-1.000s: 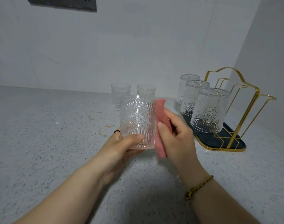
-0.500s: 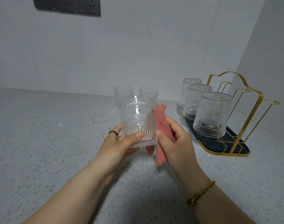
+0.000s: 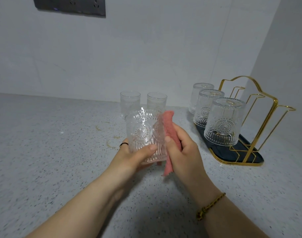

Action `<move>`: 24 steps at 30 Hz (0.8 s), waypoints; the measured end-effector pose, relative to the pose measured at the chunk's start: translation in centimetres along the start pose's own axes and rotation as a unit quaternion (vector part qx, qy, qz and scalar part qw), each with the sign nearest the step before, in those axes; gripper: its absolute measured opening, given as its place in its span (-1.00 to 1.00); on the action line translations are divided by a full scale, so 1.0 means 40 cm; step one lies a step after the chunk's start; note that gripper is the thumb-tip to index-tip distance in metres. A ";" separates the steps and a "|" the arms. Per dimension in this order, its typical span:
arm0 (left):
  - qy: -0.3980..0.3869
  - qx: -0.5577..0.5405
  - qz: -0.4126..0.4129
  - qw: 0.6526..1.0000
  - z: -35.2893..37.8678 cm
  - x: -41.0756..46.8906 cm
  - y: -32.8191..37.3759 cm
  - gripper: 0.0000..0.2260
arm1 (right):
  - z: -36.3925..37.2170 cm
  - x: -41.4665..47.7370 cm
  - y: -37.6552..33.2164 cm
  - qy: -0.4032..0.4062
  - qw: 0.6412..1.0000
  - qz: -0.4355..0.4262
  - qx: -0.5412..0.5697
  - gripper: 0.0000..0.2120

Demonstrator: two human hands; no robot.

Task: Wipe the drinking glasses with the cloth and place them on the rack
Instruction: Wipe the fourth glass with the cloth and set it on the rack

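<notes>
Since a second ago little has shifted: my left hand [image 3: 138, 152] still grips the embossed glass [image 3: 145, 134] above the counter [image 3: 43, 152], my right hand [image 3: 182, 148] pressing the pink cloth [image 3: 169, 127] to its side. Wiping step, I judge; next, invert it onto the rack [image 3: 260, 121].

No legible text, label, brand, number or sign anywhere in view. The glass [image 3: 145, 134] I hold carries only embossed medallion and rib patterns, no lettering. Same for the glasses on the rack [image 3: 246, 134]. The dark wall socket panel [image 3: 69, 5] shows a small blue light, but no marking I can read. The cloth [image 3: 169, 127] bears no tag.
</notes>
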State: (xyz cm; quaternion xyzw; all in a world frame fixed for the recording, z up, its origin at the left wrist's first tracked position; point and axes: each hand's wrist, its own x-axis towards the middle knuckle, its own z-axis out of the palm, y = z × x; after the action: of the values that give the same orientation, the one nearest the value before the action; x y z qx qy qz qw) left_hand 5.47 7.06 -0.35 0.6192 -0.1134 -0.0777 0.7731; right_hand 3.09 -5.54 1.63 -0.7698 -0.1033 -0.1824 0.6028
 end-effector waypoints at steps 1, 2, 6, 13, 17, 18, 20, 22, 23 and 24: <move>0.008 -0.013 0.001 1.000 -0.002 0.002 0.002 -0.49 | 0.001 0.001 0.002 -0.007 1.000 -0.002 -0.002 -0.69; 0.019 -0.026 0.001 0.999 -0.006 0.004 0.005 -0.42 | 0.003 0.001 0.006 -0.016 1.000 -0.006 -0.011 -0.70; 0.056 -0.087 -0.010 0.995 -0.028 0.018 0.009 -0.34 | 0.017 -0.009 0.018 -0.041 0.998 -0.030 -0.042 -0.73; -0.016 -0.031 -0.023 0.999 -0.023 0.014 0.000 -0.52 | 0.006 -0.005 -0.002 0.041 0.996 -0.081 -0.020 -0.58; -0.034 -0.024 -0.025 0.999 -0.030 0.016 -0.004 -0.43 | -0.009 0.008 0.008 0.073 0.997 -0.018 0.005 -0.63; -0.032 -0.022 -0.025 0.999 -0.036 0.017 -0.002 -0.36 | -0.008 0.011 0.008 0.077 0.997 -0.018 0.004 -0.65; -0.029 -0.014 -0.021 0.999 -0.049 0.020 0.005 -0.27 | -0.012 0.014 0.007 0.102 0.995 -0.021 0.000 -0.69; -0.031 0.001 -0.020 0.999 -0.056 0.020 0.015 -0.19 | -0.024 0.017 -0.001 0.132 0.990 -0.003 0.045 -0.71; -0.035 0.010 -0.022 0.999 -0.057 0.019 0.018 -0.20 | -0.033 0.019 -0.005 0.148 0.985 0.007 0.085 -0.71; -0.040 0.018 -0.025 0.999 -0.058 0.019 0.019 -0.25 | -0.043 0.021 -0.007 0.165 0.979 0.011 0.123 -0.72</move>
State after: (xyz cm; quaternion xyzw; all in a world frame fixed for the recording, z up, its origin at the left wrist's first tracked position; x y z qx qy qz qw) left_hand 6.81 9.20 -0.05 0.6320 -0.1301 -0.1192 0.7546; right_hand 3.48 -7.17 2.59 -0.6505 -0.0157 -0.2860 0.7035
